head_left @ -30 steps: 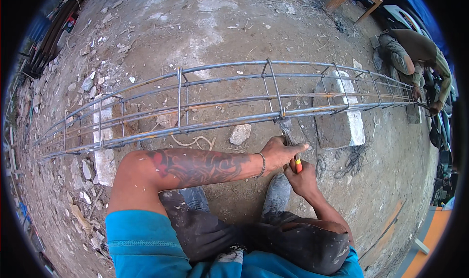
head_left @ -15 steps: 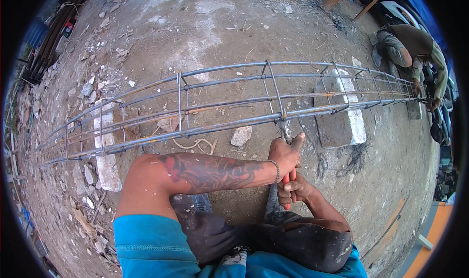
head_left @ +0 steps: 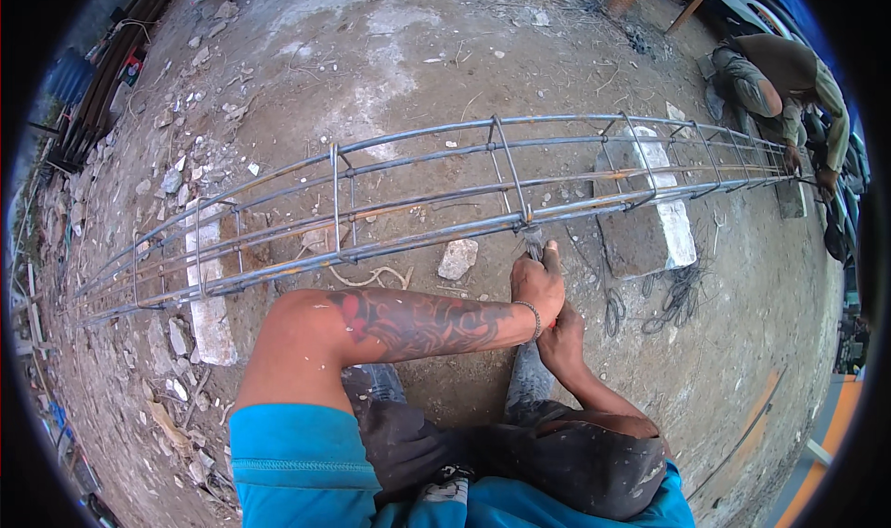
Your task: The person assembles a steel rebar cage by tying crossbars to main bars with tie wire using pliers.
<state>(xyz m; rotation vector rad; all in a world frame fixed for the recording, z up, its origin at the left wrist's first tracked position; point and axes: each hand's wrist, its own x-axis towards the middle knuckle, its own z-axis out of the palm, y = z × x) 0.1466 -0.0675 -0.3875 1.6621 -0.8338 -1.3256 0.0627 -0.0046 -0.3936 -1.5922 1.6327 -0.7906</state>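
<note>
With both hands closed on the pliers (head_left: 533, 242), left hand (head_left: 538, 287) above right hand (head_left: 560, 341), biting a tie on the near bar of the rebar cage (head_left: 418, 194) resting across 2 concrete blocks (head_left: 650, 222), over-twisting could snap the wire

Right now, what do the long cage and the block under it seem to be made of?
The cage looks like bare steel bar: thin grey rods with dull rusty patches, bent into square loops. The block seems concrete: rough grey faces, one side painted white. The tool in both hands has a grey metal head.
</note>
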